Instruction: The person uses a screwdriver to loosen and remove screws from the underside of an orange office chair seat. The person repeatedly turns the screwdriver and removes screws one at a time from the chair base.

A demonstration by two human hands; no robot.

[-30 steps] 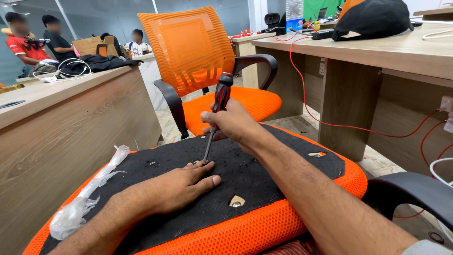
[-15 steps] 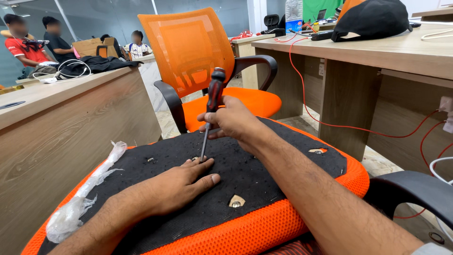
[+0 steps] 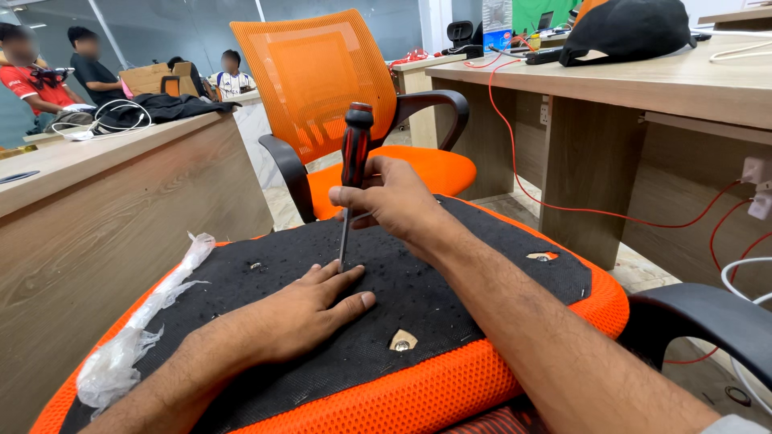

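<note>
The right hand (image 3: 394, 197) is clamped around a screwdriver (image 3: 352, 169), held upright with its tip on the black underside of the seat (image 3: 450, 297). The left hand (image 3: 301, 313) lies flat and open on the seat, fingertips just beside the tip

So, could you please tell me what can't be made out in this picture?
Head view only:
- Screwdriver tip: hidden behind the left hand fingers.
- Right hand palm: turned away.
- Screw under the tip: not visible.
- Plastic wrap: contents unclear.
- Upturned chair seat: near edge cut off by the frame.
</note>
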